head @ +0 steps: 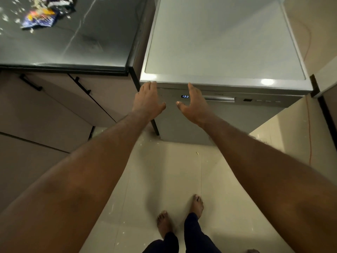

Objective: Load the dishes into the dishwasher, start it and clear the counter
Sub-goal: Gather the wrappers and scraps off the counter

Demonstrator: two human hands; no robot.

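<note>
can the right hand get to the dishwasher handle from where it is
Probably yes: the right hand is open just left of the handle on the front of the dishwasher, and nothing lies between them.

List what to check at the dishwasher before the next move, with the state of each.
1. Door shut: ok, it sits flush under the top.
2. Display lit: ok, it reads 1:30.
3. Cycle running: cannot tell from the display alone.
4. Dishes loaded: cannot tell, the shut door hides the inside.
5. Hands free: ok, the left hand and right hand are open near the door's top and hold nothing.
6. Counter cleared: not ok, a wrapper lies on it.
</note>
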